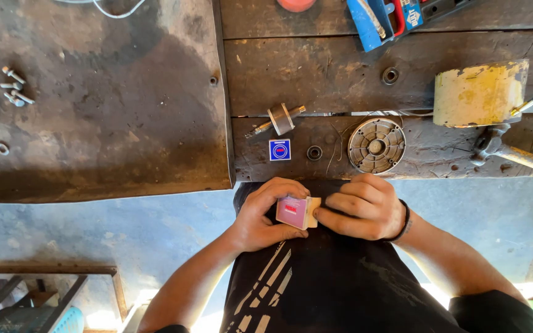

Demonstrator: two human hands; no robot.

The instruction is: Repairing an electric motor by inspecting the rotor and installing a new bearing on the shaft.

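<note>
I hold a small pink and tan cardboard box (296,212) in front of my black shirt, just below the workbench edge. My left hand (265,214) grips its left side with fingers wrapped over the top. Against the box's right end, my right hand (363,207) pinches the flap with fingertips; a black band sits on that wrist. On the bench straight ahead lie a small blue square box (279,150), a dark bearing ring (314,152), a round ribbed metal cover (376,145) and a short shaft with a collar (279,119).
A dark worn wooden workbench (316,74) spans the top, with a stained metal plate (100,98) on its left. Several bolts (13,86) lie far left. A yellow metal block (479,92), a blue tool case (390,15) and a washer (390,75) sit at right. Concrete floor lies below.
</note>
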